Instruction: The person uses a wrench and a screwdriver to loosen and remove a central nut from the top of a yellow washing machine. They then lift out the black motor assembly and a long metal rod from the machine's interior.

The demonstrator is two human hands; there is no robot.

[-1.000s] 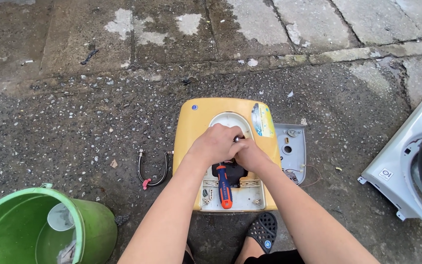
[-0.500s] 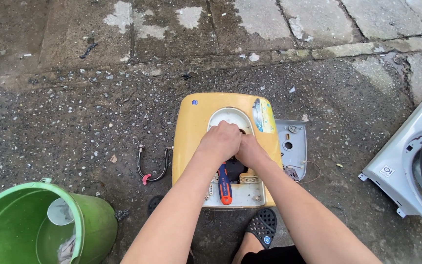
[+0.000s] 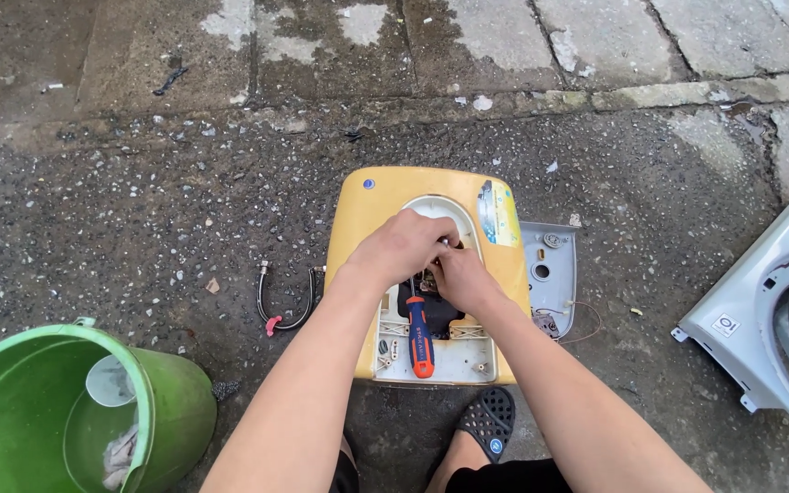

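1. The yellow housing (image 3: 358, 265) lies flat on the wet pavement at the centre of the frame, open side up.
2. The left hand (image 3: 401, 246) and right hand (image 3: 460, 278) meet over its opening, fingers curled on small inner parts; I cannot tell what each grips.
3. A red-and-blue screwdriver (image 3: 419, 335) rests inside, below the hands.
4. The shell looks stiff, light plastic; its rim seems the safest hold, since the inner wiring is probably fragile.
5. A green bucket (image 3: 171, 402) stands lower left.
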